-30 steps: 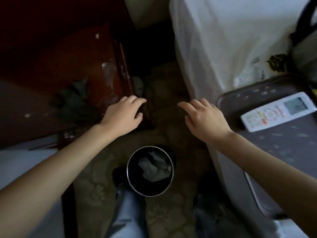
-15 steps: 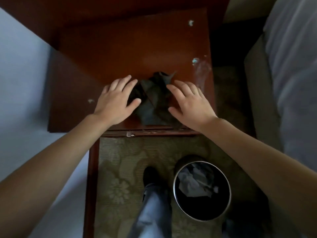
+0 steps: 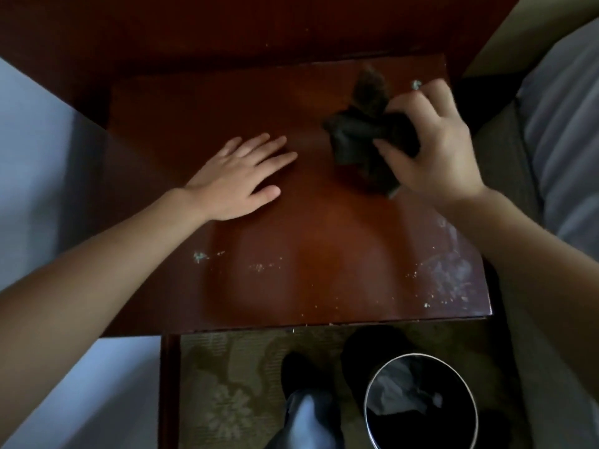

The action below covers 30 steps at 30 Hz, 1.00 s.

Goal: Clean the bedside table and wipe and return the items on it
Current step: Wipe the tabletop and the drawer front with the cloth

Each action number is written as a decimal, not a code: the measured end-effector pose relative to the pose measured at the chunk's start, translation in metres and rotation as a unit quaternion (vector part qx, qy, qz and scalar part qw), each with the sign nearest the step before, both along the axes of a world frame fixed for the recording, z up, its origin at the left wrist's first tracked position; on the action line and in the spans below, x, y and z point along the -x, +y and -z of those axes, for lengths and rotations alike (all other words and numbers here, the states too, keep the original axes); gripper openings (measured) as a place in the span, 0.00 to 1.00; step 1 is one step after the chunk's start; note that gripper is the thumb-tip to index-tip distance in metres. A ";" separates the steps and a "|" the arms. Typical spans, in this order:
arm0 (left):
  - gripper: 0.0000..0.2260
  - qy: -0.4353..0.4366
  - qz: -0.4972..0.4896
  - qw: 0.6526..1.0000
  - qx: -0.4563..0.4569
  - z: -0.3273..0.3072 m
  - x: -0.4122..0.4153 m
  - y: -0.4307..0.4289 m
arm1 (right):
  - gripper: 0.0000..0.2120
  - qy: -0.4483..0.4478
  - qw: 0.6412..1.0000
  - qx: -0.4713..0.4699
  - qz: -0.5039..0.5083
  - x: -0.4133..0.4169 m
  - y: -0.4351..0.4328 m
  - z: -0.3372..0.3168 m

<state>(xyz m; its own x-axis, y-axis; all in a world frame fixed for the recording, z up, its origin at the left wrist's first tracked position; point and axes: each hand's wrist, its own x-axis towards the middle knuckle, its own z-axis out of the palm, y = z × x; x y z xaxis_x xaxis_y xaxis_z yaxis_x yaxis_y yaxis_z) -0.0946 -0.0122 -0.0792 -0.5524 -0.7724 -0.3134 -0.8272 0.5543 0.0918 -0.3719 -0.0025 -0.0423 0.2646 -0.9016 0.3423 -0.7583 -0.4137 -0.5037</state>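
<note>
Both our hands are on the bedside table (image 3: pixel 324 241): our right hand (image 3: pixel 434 147) curls its fingers (image 3: pixel 409 105) round the dark cloth (image 3: pixel 356 134) near the far right corner, likely to wipe the pale specks (image 3: pixel 416 84) there, while our left hand (image 3: pixel 240 179) rests flat and uncurled, probably to steady us.

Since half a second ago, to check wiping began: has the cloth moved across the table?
Yes. The cloth, gripped by the right hand, went from the front edge of the table toward its back right corner.
</note>
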 end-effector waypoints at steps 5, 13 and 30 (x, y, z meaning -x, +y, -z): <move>0.29 -0.013 0.122 0.992 0.003 0.012 -0.003 -0.018 | 0.22 0.160 0.986 -0.036 0.006 0.011 -0.015 0.028; 0.33 -0.001 0.139 0.990 -0.017 0.014 -0.006 -0.026 | 0.36 0.248 0.946 -0.200 -0.066 -0.013 -0.003 0.060; 0.31 0.015 0.171 0.985 -0.034 0.014 -0.013 -0.034 | 0.23 0.196 0.957 -0.151 -0.153 0.041 -0.032 0.066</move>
